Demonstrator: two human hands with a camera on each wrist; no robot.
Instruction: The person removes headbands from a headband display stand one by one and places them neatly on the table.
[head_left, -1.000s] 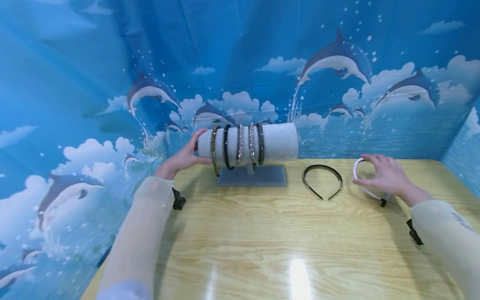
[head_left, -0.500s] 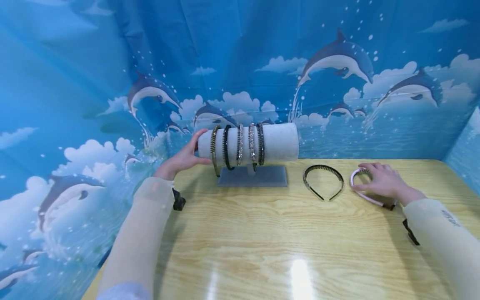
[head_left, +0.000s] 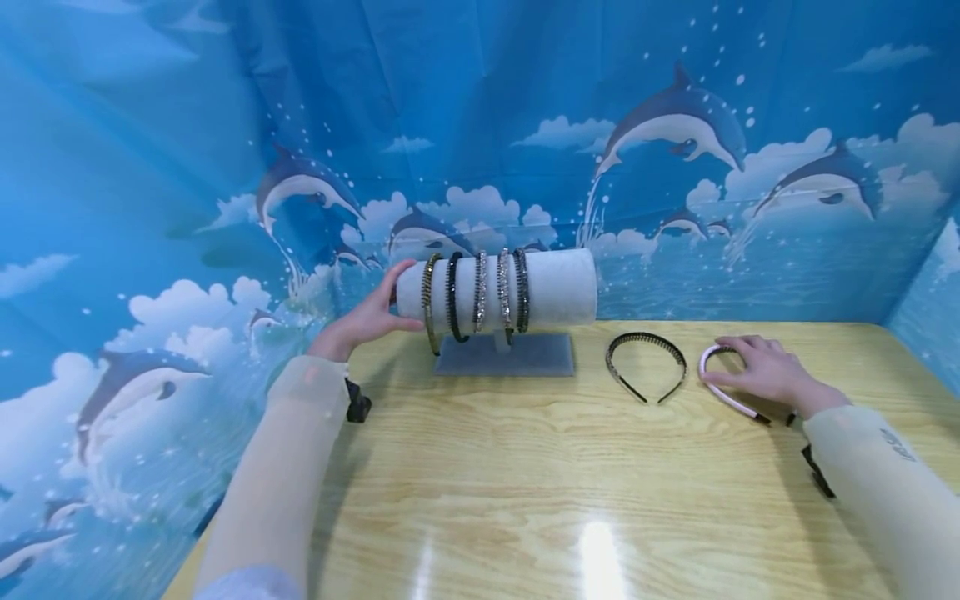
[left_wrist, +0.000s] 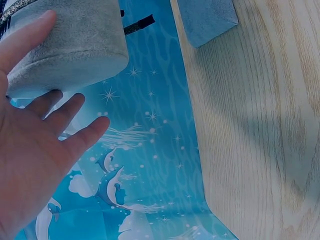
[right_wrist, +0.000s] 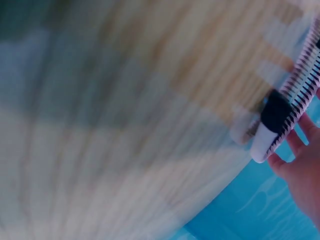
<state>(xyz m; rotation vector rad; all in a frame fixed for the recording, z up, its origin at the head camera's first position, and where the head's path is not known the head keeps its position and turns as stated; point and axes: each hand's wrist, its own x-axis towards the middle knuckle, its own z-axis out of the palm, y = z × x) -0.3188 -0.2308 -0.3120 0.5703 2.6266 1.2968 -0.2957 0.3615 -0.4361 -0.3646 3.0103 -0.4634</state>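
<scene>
Lowered flat onto the wooden counter (head_left: 525, 467) since a second ago, pink toothed plastic headband (head_left: 723, 392) pressed under right hand (head_left: 757, 372), fingers relaxed, left hand (head_left: 365, 317) spread open against grey velvet cylindrical display stand (head_left: 555, 287).

Pale pink headband (head_left: 722, 392) with a black tip and fine comb teeth. Black headband (head_left: 646, 364), plain. Grey velvet-like stand (head_left: 555, 287) on a grey-blue base, ringed by five headbands (head_left: 476, 292): one dull gold, two black, two glittering silver. Light wooden table (head_left: 570, 483), streaked with darker grain. Bright blue backdrop (head_left: 225, 125) printed with grey-and-white dolphins, white clouds and bubbles. Cream, sheer sleeves (head_left: 288, 467) with black wrist straps.
</scene>
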